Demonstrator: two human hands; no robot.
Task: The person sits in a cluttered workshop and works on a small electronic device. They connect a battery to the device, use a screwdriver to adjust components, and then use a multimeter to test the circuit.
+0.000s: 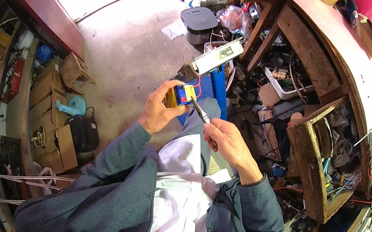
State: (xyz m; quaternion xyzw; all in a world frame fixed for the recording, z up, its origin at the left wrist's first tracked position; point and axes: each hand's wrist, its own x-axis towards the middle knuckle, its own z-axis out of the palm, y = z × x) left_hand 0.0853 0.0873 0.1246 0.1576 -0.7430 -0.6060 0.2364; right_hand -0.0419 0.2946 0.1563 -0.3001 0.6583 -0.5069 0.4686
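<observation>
My left hand point(158, 111) grips a small blue and yellow block point(180, 94) between thumb and fingers, in front of my lap. From the block a red wire point(199, 85) loops up toward a long pale rectangular casing point(218, 56) just beyond it. My right hand point(229, 143) is closed around a slim metal tool point(202, 114) with a dark, narrow front part. The tool's tip meets the yellow face of the block, or lies just over it. Its exact kind is too small to make out. A blue stand point(218, 84) shows under the casing.
A dark lidded bin point(199, 24) stands on the concrete floor point(120, 41) ahead. To the right are a cluttered wooden workbench point(314, 54) and an open wooden drawer point(311, 161) full of parts. Cardboard boxes point(46, 110), a black case point(82, 133) and a wooden stool point(76, 73) line the left.
</observation>
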